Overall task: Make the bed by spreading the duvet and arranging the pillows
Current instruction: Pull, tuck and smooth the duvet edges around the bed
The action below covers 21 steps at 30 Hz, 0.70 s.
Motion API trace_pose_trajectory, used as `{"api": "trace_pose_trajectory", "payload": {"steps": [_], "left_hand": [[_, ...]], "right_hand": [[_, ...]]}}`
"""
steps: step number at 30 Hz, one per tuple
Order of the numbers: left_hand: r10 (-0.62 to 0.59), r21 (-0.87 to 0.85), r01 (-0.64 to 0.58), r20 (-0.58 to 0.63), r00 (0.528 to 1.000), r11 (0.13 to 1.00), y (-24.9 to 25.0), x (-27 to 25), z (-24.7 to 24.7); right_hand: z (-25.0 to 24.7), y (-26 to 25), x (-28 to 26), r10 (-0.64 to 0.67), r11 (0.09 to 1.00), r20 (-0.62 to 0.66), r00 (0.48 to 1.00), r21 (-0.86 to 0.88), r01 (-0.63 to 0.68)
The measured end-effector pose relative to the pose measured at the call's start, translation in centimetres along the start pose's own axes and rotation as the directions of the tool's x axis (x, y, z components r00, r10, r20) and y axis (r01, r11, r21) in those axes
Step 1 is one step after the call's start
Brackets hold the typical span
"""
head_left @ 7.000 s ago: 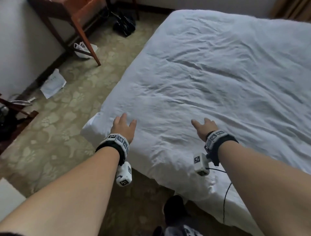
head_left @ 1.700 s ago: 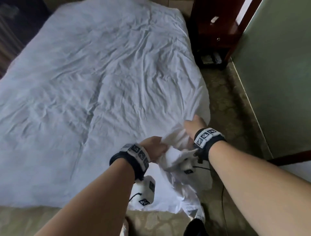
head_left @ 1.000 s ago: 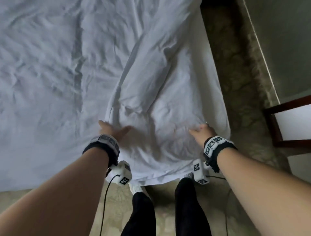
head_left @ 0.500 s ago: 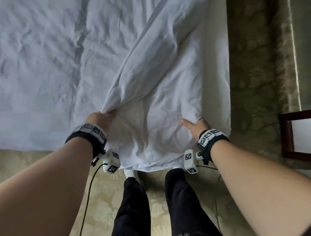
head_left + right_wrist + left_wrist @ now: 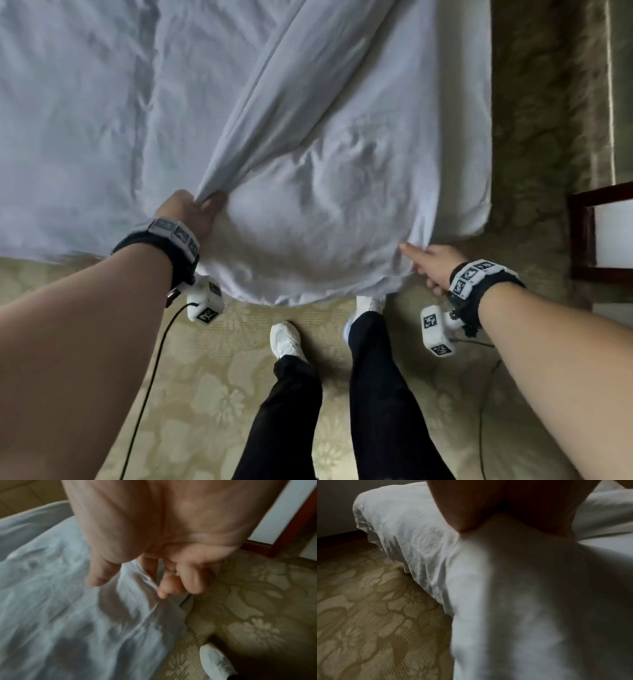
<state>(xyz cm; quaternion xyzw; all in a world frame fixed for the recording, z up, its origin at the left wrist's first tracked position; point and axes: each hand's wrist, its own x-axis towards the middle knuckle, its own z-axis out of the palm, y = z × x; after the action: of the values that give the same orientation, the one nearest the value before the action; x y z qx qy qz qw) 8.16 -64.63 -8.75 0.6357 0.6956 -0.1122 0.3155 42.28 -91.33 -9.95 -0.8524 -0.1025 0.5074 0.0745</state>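
The bed (image 5: 85, 120) fills the upper part of my head view, its foot edge running left to right just ahead of my shoes (image 5: 286, 339) on the carpet (image 5: 205, 394). The duvet (image 5: 325, 205) lies over it, but its near right corner is bunched: a thick fold runs as a diagonal ridge from my left hand up and away to the right, so the long axis of the slack points toward the far right, not along the foot edge. A rounded lobe of cloth hangs over the foot between my two hands.

My left hand (image 5: 191, 214) has its fingers curled tight round the low end of that ridge. My right hand (image 5: 433, 265) sits at the hem low on the right, thumb and curled fingers pinching a thin edge of the duvet; the right wrist view shows the cloth caught between them, though blurred. No pillows are in view.

I judge the next pull must go toward me and leftward, my left hand being the one on the fold, my right anchoring the corner near the dark wooden frame (image 5: 582, 236).
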Motion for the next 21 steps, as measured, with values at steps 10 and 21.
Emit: {"api": "trace_pose_trajectory", "payload": {"steps": [10,21], "left_hand": [[0.032,-0.259,-0.059,-0.106,0.994,0.964,-3.7,-1.3,-3.3],[0.026,-0.257,-0.033,-0.028,0.999,0.966,-9.4,0.9,3.8]], "right_hand": [[4.8,-1.3,-1.9,-0.031,0.972,-0.258,0.966,0.219,0.089],[7.3,3.7,-0.3,0.008,0.994,-0.313,0.950,0.105,0.027]]}}
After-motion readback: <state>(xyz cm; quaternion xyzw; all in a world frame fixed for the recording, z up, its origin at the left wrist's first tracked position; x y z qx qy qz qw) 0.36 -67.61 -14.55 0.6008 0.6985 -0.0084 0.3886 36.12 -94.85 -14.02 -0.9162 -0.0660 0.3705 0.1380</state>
